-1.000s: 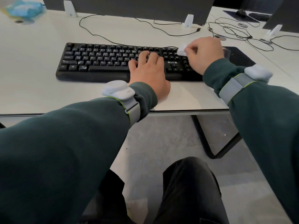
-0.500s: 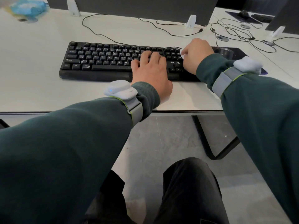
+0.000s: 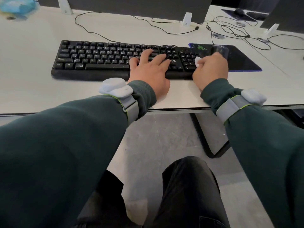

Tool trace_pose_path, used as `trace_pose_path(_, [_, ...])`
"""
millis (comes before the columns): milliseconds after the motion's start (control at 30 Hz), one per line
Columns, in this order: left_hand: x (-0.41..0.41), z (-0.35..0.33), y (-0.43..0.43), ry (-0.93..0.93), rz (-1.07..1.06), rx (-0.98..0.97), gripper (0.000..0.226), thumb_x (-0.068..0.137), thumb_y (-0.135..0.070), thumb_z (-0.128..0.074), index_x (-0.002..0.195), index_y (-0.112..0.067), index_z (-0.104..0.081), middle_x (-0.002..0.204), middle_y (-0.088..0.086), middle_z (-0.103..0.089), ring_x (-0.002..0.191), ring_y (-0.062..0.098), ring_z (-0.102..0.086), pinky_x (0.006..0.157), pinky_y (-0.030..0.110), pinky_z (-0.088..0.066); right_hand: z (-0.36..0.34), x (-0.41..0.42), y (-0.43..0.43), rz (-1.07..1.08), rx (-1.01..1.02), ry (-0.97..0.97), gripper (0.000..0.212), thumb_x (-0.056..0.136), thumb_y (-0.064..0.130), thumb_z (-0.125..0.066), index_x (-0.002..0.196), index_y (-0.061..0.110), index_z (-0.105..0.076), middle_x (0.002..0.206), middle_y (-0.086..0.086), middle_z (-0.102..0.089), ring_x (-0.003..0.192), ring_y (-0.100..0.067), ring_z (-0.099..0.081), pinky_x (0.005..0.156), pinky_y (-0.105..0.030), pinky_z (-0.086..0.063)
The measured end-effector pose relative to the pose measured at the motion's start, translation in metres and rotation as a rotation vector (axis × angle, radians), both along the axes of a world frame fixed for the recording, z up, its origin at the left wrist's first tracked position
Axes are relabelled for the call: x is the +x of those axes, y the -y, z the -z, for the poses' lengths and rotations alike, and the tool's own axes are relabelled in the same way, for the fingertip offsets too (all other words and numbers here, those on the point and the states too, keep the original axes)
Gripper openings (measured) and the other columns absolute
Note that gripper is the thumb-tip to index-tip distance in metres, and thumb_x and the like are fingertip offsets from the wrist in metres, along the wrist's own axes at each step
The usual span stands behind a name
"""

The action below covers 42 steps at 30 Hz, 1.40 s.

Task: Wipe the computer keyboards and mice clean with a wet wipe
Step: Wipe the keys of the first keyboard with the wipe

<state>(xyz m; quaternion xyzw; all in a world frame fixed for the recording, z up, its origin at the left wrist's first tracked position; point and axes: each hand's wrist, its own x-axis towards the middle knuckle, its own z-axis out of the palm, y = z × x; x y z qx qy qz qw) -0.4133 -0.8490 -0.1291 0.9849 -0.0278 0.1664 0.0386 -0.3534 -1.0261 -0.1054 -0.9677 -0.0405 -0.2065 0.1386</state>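
Observation:
A black keyboard point(image 3: 98, 58) lies across the white desk point(image 3: 32, 89). My left hand point(image 3: 150, 69) rests flat on its right-middle keys with fingers spread. My right hand point(image 3: 211, 69) grips a small white wet wipe point(image 3: 197, 60) and presses it on the number pad at the keyboard's right end. A dark mouse point(image 3: 219, 49) sits on the black mouse pad point(image 3: 238, 60) just beyond my right hand, blurred and partly hidden by it.
Monitor stands point(image 3: 187, 19) and loose black cables point(image 3: 230, 30) run along the back of the desk. A blue wipe pack point(image 3: 16, 6) lies at the far left. A second mouse point(image 3: 240, 11) and keyboard sit at the far right. The desk edge is below my wrists.
My right hand has drawn the wipe from the keyboard's top edge down toward me over the number pad. My left hand stays on the keys.

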Motion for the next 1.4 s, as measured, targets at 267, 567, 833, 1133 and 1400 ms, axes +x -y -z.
trace_pose_path(267, [-0.002,0.0,-0.001,0.023,-0.026,-0.031,0.059,0.086,-0.033,-0.043,0.145,-0.028,-0.042,0.155,-0.013,-0.035,0.147,0.028,-0.017,0.111,0.055,-0.021,-0.01,0.011,-0.004,-0.033,-0.019,-0.05,0.03,0.089,0.008,-0.049,0.104,0.01,-0.075,0.115,-0.015,-0.066,0.106,-0.034,-0.06,0.093,-0.035,-0.05])
trace_pose_path(567, [-0.004,-0.001,0.0,0.019,-0.033,-0.045,0.058,0.085,-0.033,-0.044,0.142,-0.026,-0.045,0.152,-0.011,-0.038,0.147,0.027,-0.018,0.111,0.054,-0.022,-0.03,0.038,-0.017,-0.198,-0.239,-0.181,0.036,0.093,0.013,-0.055,0.125,0.021,-0.069,0.127,-0.008,-0.06,0.118,-0.033,-0.054,0.097,-0.032,-0.043])
trace_pose_path(833, [-0.003,-0.001,0.001,0.014,-0.03,-0.046,0.058,0.084,-0.032,-0.045,0.141,-0.025,-0.046,0.151,-0.009,-0.04,0.146,0.028,-0.02,0.109,0.054,-0.024,-0.024,0.049,-0.016,-0.218,-0.2,-0.148,0.033,0.091,0.012,-0.055,0.118,0.02,-0.072,0.123,-0.009,-0.055,0.117,-0.034,-0.051,0.089,-0.031,-0.041])
trace_pose_path(1133, [-0.003,-0.001,0.002,0.019,-0.043,-0.045,0.058,0.083,-0.032,-0.044,0.141,-0.023,-0.046,0.15,-0.008,-0.041,0.146,0.028,-0.021,0.109,0.054,-0.024,-0.028,0.049,-0.017,-0.246,-0.239,-0.131,0.037,0.089,0.01,-0.052,0.112,0.029,-0.073,0.103,-0.001,-0.04,0.118,-0.034,-0.043,0.091,-0.037,-0.041])
trace_pose_path(1400, [-0.004,-0.002,-0.001,0.013,-0.051,-0.055,0.059,0.084,-0.032,-0.045,0.141,-0.021,-0.045,0.151,-0.006,-0.04,0.147,0.028,-0.019,0.11,0.053,-0.022,-0.03,0.048,-0.008,0.008,-0.29,-0.135,0.029,0.092,0.03,-0.053,0.116,0.028,-0.07,0.123,-0.011,-0.055,0.119,-0.037,-0.048,0.098,-0.045,-0.045])
